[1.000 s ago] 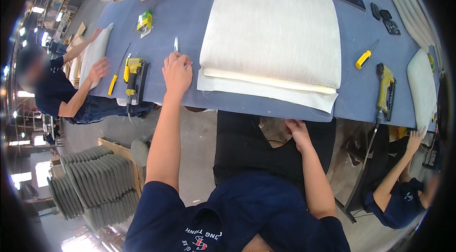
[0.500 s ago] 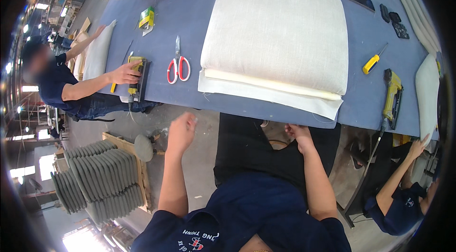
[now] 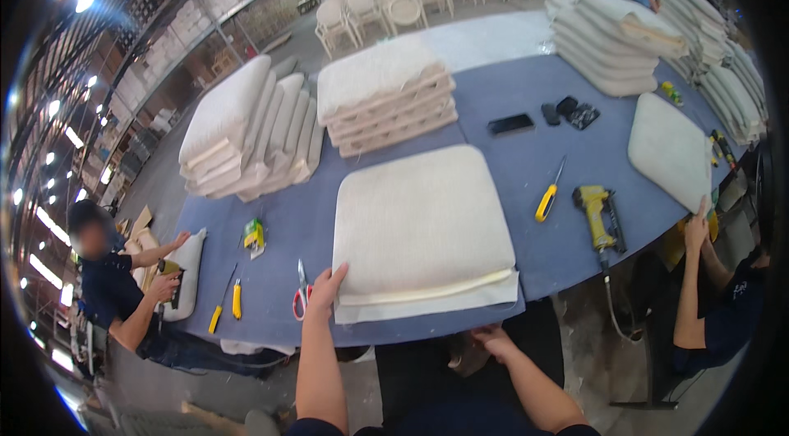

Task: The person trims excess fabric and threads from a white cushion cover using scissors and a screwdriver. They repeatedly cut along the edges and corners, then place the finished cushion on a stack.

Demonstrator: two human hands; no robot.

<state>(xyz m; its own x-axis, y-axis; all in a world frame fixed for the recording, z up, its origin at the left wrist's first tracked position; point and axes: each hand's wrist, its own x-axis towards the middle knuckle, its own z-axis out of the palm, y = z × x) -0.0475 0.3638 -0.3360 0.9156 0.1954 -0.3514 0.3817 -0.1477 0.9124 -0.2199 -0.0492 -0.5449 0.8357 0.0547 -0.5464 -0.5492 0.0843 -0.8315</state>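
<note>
A pale beige seat cushion (image 3: 423, 222) lies on the blue-covered table (image 3: 386, 329) in front of me, with a white fabric flap and a cream strip along its near edge. My left hand (image 3: 326, 292) grips the cushion's left side near the front corner. Red-and-white-handled scissors (image 3: 302, 292) lie just left of that hand, partly covered by it. Below the table's front edge, my right hand (image 3: 493, 341) is closed beside a brownish piece (image 3: 468, 356). Whether that piece is in the fingers is unclear.
Stacked cushions (image 3: 386, 95) stand behind mine. A yellow-handled screwdriver (image 3: 549, 193), a phone (image 3: 511, 124) and a yellow staple gun (image 3: 598, 218) with a hose lie to the right. A co-worker (image 3: 115, 288) at left holds another staple gun (image 3: 171, 272); another co-worker's hand (image 3: 697, 229) touches a cushion (image 3: 670, 148).
The view has tilted up toward the far side. My left hand has moved from the air beside the table onto the cushion. The left co-worker has brought the staple gun to their cushion.
</note>
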